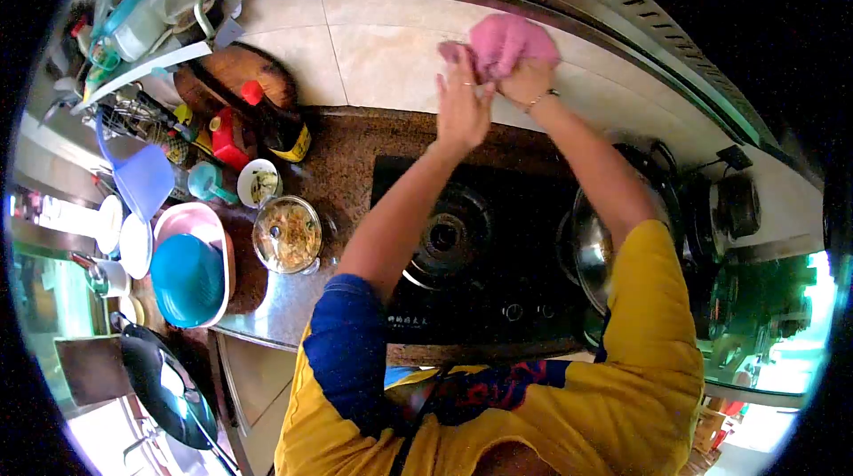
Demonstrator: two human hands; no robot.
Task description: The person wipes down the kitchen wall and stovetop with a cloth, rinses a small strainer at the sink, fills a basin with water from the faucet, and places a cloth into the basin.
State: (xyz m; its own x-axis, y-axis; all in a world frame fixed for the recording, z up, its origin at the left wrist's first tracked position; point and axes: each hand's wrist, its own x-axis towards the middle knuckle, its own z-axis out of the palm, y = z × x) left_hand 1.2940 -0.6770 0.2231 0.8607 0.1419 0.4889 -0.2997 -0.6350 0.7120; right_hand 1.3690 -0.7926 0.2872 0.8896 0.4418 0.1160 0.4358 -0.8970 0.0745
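1. Up against the tiled wall (378, 63), the pink cloth (511, 39) sits bunched, beyond the black stove (480, 298).
2. The right hand (530, 81) has its grip clamped on the cloth.
3. The left hand (464, 112) is just beside it, grip loose, fingers apart.
4. A glass-lidded pot (287, 240) stands on the bench (342, 156), left of the stove.

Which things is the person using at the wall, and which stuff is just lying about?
In use:
- pink cloth
- right hand
- left hand
- tiled wall

Just lying about:
- teal bowl
- glass-lidded bowl
- red-capped bottle
- black wok
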